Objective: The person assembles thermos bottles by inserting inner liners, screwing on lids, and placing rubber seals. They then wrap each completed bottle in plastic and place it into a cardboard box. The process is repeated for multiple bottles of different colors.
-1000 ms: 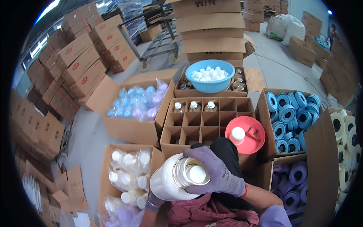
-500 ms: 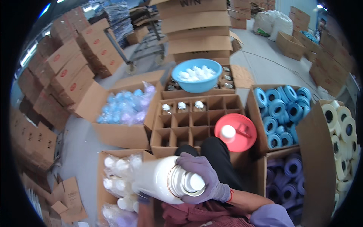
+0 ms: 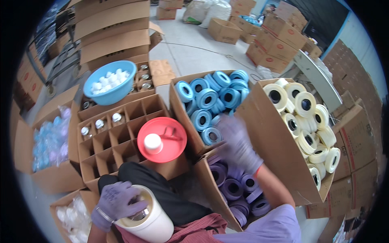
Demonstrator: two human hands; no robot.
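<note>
My left hand [image 3: 117,204], in a purple glove, lies over the mouth of a white vacuum flask [image 3: 156,222], its fingers curled at the shiny neck inside the rim. The flask leans across my lap with its mouth up and to the left. My gloved right hand [image 3: 241,146], smeared by motion, is over the edge between the box of blue plastic rings [image 3: 206,98] and the box of purple plastic rings [image 3: 233,188]. Its fingers are too blurred to read. Left of it a red round dish [image 3: 174,149] carries a white cap [image 3: 152,143] and a reddish strip.
A divided carton [image 3: 117,139] holds several silver-topped flasks. Behind it stands a blue basin [image 3: 111,95] of white caps. Cream rings [image 3: 304,104] fill a box at right, beside a tall cardboard flap [image 3: 265,141]. Bagged blue and purple parts [image 3: 52,137] are at left.
The view has turned right. My right hand has left the flask's neck and moved over to the ring boxes. My left hand is now on the flask, which has swung more upright.
</note>
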